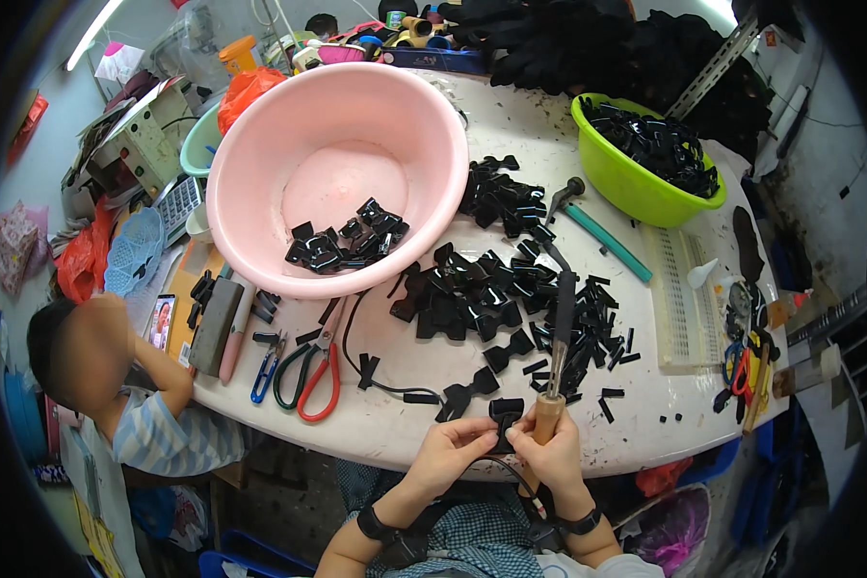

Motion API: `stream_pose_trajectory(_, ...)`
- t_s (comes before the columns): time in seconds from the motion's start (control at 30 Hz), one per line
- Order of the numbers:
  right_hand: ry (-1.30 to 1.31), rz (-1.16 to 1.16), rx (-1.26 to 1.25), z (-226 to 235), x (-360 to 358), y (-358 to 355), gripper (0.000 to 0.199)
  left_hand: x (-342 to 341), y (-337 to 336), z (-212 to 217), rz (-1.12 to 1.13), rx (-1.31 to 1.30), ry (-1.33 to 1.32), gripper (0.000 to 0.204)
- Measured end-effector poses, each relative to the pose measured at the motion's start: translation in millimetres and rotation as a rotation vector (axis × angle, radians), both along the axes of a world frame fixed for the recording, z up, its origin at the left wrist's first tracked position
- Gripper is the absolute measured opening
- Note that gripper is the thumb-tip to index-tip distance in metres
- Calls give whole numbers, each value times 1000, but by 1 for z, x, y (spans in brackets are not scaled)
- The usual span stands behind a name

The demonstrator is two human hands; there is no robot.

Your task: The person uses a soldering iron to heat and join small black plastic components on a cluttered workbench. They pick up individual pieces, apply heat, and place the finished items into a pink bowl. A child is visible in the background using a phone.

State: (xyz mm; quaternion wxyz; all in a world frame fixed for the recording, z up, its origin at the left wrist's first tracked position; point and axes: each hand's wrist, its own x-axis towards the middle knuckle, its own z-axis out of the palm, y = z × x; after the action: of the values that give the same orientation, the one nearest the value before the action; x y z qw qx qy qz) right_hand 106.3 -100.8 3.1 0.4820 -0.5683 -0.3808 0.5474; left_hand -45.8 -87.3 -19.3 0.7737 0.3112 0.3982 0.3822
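Observation:
At the table's near edge, my left hand pinches a small black bow between thumb and fingers. My right hand grips the wooden handle of what looks like a soldering iron, its metal shaft pointing up and away. The right thumb and fingertips also touch the bow. A thin cord runs beneath both hands. Just beyond them lie a loose black bow and a heap of similar bows. Small black strips are scattered to the right of that heap.
A pink basin with several bows stands at the far left, a green basin of black pieces at the far right. Red-handled scissors, blue snips and a teal rod lie around. Someone sits at the left edge.

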Motion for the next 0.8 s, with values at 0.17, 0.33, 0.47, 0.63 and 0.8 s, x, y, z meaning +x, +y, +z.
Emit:
stream_pose_trajectory(0.17,14,-16,-5,3,-1,1,23,-1,0,-3,-32,43,38,25)
stream_pose_trajectory(0.33,-29,-38,74,-2,-3,1,23,0,1,2,-11,45,2,18)
stream_pose_trajectory(0.47,-19,-50,71,-3,-4,0,24,0,2,2,-7,62,-9,15)
stream_pose_trajectory(0.63,-18,-39,70,-4,-2,0,23,1,2,2,-8,48,-26,14)
stream_pose_trajectory(0.8,-67,-24,93,-2,-3,0,23,1,3,5,-9,60,-1,12)
